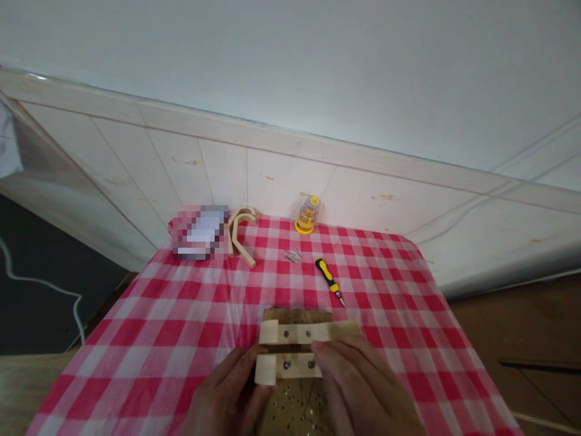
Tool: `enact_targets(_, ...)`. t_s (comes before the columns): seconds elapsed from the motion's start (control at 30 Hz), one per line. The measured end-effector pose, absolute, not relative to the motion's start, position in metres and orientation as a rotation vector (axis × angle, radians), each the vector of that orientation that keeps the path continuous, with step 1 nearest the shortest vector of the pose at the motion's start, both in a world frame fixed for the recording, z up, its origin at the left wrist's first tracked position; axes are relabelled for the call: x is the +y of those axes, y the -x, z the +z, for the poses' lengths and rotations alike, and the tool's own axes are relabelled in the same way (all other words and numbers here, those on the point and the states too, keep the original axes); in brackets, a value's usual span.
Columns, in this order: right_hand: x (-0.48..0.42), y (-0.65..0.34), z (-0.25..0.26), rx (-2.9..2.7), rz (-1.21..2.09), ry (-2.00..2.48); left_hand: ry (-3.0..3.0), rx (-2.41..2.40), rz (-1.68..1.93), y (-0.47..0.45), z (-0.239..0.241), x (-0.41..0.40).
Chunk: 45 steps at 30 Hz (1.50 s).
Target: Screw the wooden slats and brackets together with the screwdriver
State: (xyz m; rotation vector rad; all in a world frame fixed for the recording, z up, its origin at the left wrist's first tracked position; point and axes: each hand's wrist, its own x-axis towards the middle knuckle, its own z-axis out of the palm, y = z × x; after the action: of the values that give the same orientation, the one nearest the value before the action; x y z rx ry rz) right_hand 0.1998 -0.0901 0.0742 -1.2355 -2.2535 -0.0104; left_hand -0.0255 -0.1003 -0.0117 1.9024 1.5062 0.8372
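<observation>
Two pale wooden hooks [293,333], seen from above, lie side by side across a brown board [297,406] dotted with small holes, near the front of the table. Dark screw heads [287,365] show in both hooks. My left hand [229,387] is closed around the left end of the nearer wooden hook [267,369]. From the right, my right hand [363,381] wraps the nearer hook's other end, its fingertips by a screw. That hook's right end is hidden under my fingers. The farther hook's right end is partly covered too.
A yellow and black screwdriver [330,281] lies beyond the board. Several loose screws [293,255] are behind it. Near the wall stand a clear-and-yellow bit case [308,215], curved wooden pieces [240,233] and a blurred-out flat object [200,233]. A red-checked cloth [181,327] covers the table.
</observation>
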Motion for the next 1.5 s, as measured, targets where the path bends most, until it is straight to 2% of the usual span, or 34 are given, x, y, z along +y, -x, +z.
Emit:
enact_targets(0.2,-0.057,-0.228,0.103,-2.062,-0.153,1.307,-1.88,1.576,0.826,0.025,-0.012,-0.101)
enact_targets(0.33,-0.043,-0.233,0.108,-2.048,-0.101,1.337,-1.857,1.6,0.814,0.026,-0.012,-0.101)
enact_targets(0.53,-0.05,-0.228,0.103,-2.071,-0.005,1.296,-1.762,1.587,0.795,0.024,-0.006,-0.101)
enact_targets(0.83,-0.015,-0.25,0.098,-2.147,0.131,1.566,-1.654,1.573,0.831,0.019,0.002,-0.1)
enact_targets(1.1,-0.008,-0.248,0.1,-2.14,0.238,1.619,-1.668,1.596,0.862,0.017,0.003,-0.1)
enact_targets(1.27,0.019,-0.247,0.084,-2.165,0.389,1.74,-1.722,1.542,0.732,0.022,0.002,-0.097)
enact_targets(1.5,0.048,-0.237,0.061,-2.263,0.497,1.814,-1.74,1.563,0.774,0.017,0.004,-0.1)
